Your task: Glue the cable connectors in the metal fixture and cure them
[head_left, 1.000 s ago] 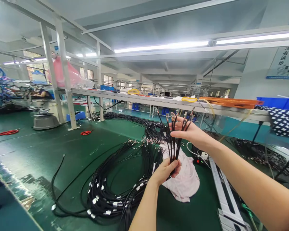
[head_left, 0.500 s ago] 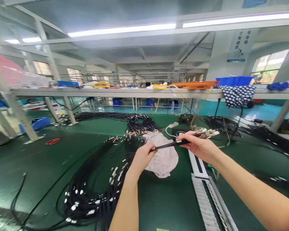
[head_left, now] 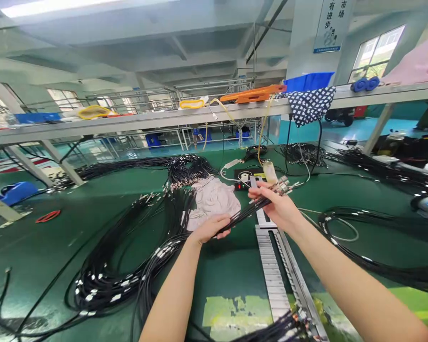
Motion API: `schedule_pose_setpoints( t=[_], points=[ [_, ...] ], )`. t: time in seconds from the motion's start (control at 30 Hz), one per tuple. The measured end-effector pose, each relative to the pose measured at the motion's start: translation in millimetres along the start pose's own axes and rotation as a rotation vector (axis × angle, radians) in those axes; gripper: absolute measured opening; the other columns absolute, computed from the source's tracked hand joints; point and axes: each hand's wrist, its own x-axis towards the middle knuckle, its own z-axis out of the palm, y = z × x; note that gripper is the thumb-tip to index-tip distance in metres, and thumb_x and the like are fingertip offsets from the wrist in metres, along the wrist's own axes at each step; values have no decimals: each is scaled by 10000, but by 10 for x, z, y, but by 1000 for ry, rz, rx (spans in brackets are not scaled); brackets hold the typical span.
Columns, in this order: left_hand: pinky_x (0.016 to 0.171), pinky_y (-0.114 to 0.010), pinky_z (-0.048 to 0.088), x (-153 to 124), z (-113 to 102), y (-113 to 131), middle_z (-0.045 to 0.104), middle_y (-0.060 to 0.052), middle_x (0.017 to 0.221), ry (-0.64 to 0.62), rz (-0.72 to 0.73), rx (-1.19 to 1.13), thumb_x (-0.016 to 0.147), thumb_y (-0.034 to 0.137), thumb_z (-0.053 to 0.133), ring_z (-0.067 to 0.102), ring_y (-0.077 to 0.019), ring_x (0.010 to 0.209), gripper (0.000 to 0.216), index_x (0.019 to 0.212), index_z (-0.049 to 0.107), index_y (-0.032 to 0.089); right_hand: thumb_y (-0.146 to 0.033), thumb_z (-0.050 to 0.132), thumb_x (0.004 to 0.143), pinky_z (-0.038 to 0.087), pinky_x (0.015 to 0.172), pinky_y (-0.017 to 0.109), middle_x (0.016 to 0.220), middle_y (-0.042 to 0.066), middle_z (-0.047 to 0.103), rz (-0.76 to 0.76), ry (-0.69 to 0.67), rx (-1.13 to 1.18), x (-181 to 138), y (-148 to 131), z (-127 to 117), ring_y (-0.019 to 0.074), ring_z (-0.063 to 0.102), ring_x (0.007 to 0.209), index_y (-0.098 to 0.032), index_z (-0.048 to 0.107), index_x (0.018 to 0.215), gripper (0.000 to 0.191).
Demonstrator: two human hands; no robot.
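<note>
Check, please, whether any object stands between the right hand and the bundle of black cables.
Nothing visible does: the right hand holds the bundle of black cables near its connector ends, the left hand further along. The pale cloth lies beyond the left hand, not between.

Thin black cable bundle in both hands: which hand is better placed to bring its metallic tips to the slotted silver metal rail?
Probably the right hand: its grip is just behind the metallic tips, and it appears nearer the slotted rail. The left hand holds the cable bundle farther back.
</note>
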Motion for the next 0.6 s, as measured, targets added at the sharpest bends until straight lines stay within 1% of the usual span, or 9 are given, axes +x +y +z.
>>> schedule_pose_setpoints(
  t=[0.07, 0.13, 0.23, 0.3, 0.37, 0.43, 0.53, 0.6],
  points=[
    [374, -159, 255, 29, -4, 24, 513, 49, 518, 117, 68, -90, 780, 613, 517, 384, -48, 355, 445, 807, 482, 169, -340, 781, 611, 473, 871, 357, 1008, 6, 670, -42, -42, 22, 94, -155, 201, 174, 629, 928, -255, 595, 992, 433],
    [377, -161, 285, 55, -14, 59, 541, 45, 547, 235, 154, -167, 804, 621, 474, 430, -62, 367, 434, 843, 433, 191, -332, 779, 615, 456, 896, 370, 1126, 28, 630, -43, -138, -41, 183, -289, 405, 192, 598, 1013, -261, 568, 1077, 512],
    [391, -175, 321, 64, -48, 111, 590, 21, 624, 360, 285, -261, 816, 628, 441, 488, -77, 399, 438, 900, 423, 198, -342, 769, 633, 414, 949, 396, 1276, 78, 534, -81, -256, -310, 340, -439, 707, 217, 545, 1106, -253, 497, 1218, 652],
    [397, -191, 336, 36, -93, 147, 606, -1, 658, 382, 342, -306, 786, 620, 499, 501, -81, 406, 456, 902, 455, 182, -349, 767, 634, 401, 962, 407, 1308, 95, 501, -148, -279, -496, 472, -508, 924, 224, 547, 1094, -241, 467, 1257, 700],
    [402, -210, 353, -17, -154, 188, 610, -21, 665, 380, 376, -336, 739, 587, 586, 509, -90, 411, 459, 875, 499, 157, -339, 773, 620, 411, 947, 410, 1237, 99, 549, -193, -302, -606, 613, -554, 1163, 224, 573, 1027, -209, 498, 1220, 673],
    [405, -220, 357, -84, -228, 236, 604, -26, 657, 396, 409, -361, 710, 553, 635, 512, -96, 419, 447, 856, 527, 145, -341, 780, 605, 439, 899, 409, 1066, 84, 628, -195, -342, -657, 738, -579, 1416, 221, 603, 927, -185, 551, 1124, 588],
    [396, -206, 327, -177, -340, 307, 570, 8, 625, 500, 491, -402, 665, 541, 679, 484, -79, 420, 446, 834, 524, 159, -361, 800, 575, 474, 801, 412, 875, 60, 652, -167, -387, -700, 846, -594, 1765, 218, 629, 782, -189, 577, 1007, 515],
    [385, -195, 304, -220, -398, 346, 546, 31, 610, 574, 537, -420, 609, 498, 736, 462, -65, 413, 447, 806, 505, 169, -358, 808, 567, 483, 760, 408, 841, 53, 651, -152, -423, -707, 859, -597, 1937, 210, 635, 728, -192, 570, 1001, 522]
  ],
)
